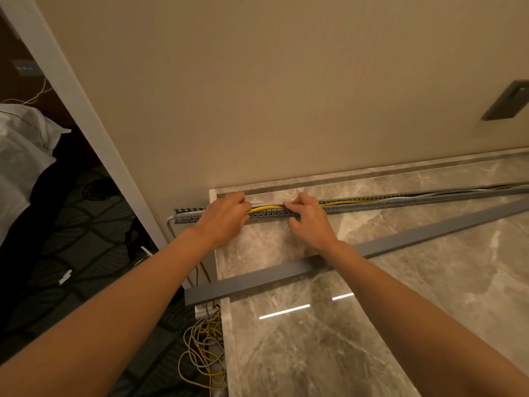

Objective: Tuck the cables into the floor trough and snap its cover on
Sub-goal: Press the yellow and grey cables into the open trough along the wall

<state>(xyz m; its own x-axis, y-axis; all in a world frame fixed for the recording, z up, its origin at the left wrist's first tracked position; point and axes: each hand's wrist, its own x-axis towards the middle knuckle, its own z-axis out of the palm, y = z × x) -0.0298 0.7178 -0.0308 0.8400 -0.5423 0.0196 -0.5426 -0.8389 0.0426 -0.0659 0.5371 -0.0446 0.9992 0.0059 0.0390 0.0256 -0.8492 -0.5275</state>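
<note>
Beige wall [257, 81] is seen beyond the fingers, filling the upper view. Marble floor [372, 325] is spread under the fingers, to their right and back toward the person. Dark patterned carpet [71, 239] is laid left of the fingers, with white bedding [23, 156] well apart, further left.

Grey cover [257, 277] is not fitted: it is lying loose on the marble, nearer the person than the fingers and crossed by the right forearm. It is angled away from the trough at its left end.

Slotted trough [400, 199] is run along the foot of the wall, directly under the fingers, and is open on top. It extends a little way left of them and far to the right.

A loose tangle of yellow and grey wire [203, 348] is piled at the marble edge, well short of the fingers.

Left hand [223, 219]: fingers curled down onto the cables [266, 209] at the trough, fingertips hidden. Right hand [309, 216]: fingers hooked over the trough top just right of the left fingers, thumb spread on the near wall. Between both sets of fingers the yellow cable is humped up at the rim; right of them the cables are seated inside.

Dark wall plate [506, 101] is mounted far right, above the fingers.
</note>
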